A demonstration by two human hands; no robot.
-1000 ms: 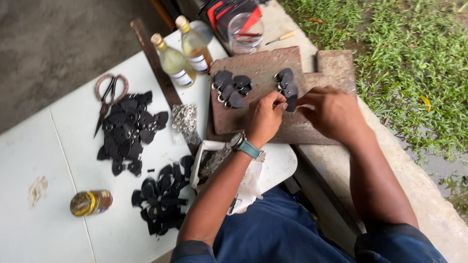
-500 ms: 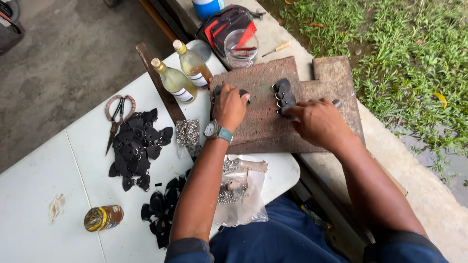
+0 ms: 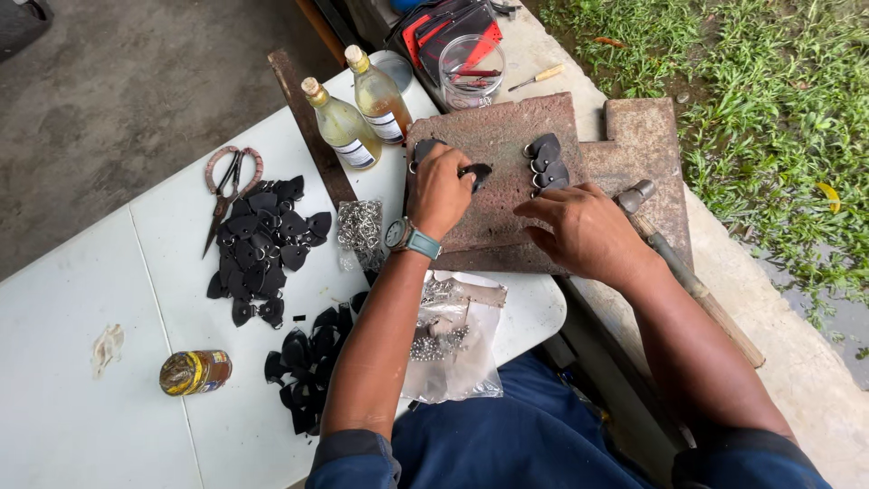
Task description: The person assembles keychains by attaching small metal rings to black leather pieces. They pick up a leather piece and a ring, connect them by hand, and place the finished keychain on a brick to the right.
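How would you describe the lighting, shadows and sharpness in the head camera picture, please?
Head view: soft, even daylight with only faint shadows under the left hand and right hand; mild glare on the two glass bottles and the plastic bag; the hands, the stone slab and the black leather pieces are sharp, and the frame edges bend slightly.

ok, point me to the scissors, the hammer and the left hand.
scissors (image 3: 228,186): head view, on the pivot just below the handle loops.
hammer (image 3: 685,276): head view, mid-way along the wooden handle.
left hand (image 3: 441,187): head view, on the back of the hand.
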